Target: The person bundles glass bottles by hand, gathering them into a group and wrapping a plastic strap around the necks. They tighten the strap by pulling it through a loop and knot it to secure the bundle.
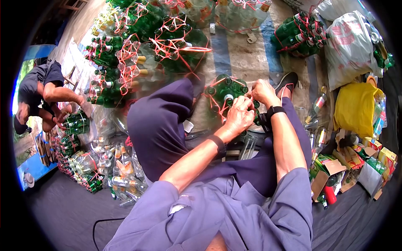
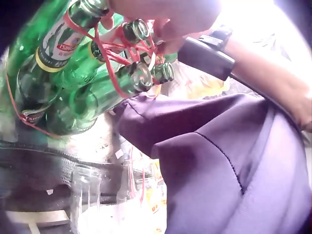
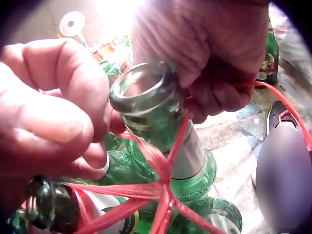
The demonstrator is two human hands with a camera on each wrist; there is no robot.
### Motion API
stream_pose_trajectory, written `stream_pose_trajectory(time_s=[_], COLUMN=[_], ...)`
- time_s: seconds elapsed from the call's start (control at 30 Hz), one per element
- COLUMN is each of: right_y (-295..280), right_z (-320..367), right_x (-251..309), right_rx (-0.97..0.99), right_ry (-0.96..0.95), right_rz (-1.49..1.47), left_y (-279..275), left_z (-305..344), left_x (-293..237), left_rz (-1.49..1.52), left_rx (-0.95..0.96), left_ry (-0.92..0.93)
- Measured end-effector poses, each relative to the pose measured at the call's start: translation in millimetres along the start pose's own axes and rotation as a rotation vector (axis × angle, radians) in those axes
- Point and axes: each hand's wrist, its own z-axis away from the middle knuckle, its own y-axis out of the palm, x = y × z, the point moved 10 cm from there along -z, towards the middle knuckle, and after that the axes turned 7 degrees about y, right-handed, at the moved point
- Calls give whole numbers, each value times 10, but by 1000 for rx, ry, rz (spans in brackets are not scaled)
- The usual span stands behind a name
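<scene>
A bundle of green glass bottles (image 1: 226, 88) stands between the person's legs, its necks looped together with red plastic twine (image 3: 163, 185). Over the near necks, the left hand (image 1: 240, 112) has its fingers curled and pinches twine beside a bottle mouth (image 3: 141, 90). Just across that neck, the right hand (image 1: 264, 93) grips a twine strand whose loose end trails off to the right in the right wrist view. Labels show on some bottles in the left wrist view, where the left hand is mostly out of frame.
Tied green bottle bundles (image 1: 176, 46) stand ahead and left; another bundle (image 1: 299, 35) is ahead right. A white sack (image 1: 351, 46), a yellow bag (image 1: 356, 106) and cartons (image 1: 324, 171) line the right. Loose clear bottles (image 1: 125, 180) lie at left, near another person (image 1: 50, 90) bending over bottles.
</scene>
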Motion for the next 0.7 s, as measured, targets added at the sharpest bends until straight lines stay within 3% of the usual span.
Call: stream_pose_trajectory(time_s=[0.13, 0.27, 0.33, 0.53, 0.67, 0.7], right_y=[34, -13, -41, -159, -179, -170], right_z=[-4, 52, 84, 224, 256, 258], right_x=[-38, 9, 74, 160, 176, 173], right_rx=[62, 51, 12, -137, -181, -185], right_ry=[-13, -38, -119, -224, -253, -254], right_rz=[-49, -3, 37, 54, 38, 35], left_y=[-89, -89, -63, -386, -484, -466], left_z=[-29, -44, 15, 118, 233, 315], left_x=[-143, -10, 151, 189, 182, 271], left_rz=[-52, 49, 325, 215, 335, 355], left_rx=[-16, -23, -32, -68, -114, -101], left_ry=[44, -84, -287, -310, -400, -512])
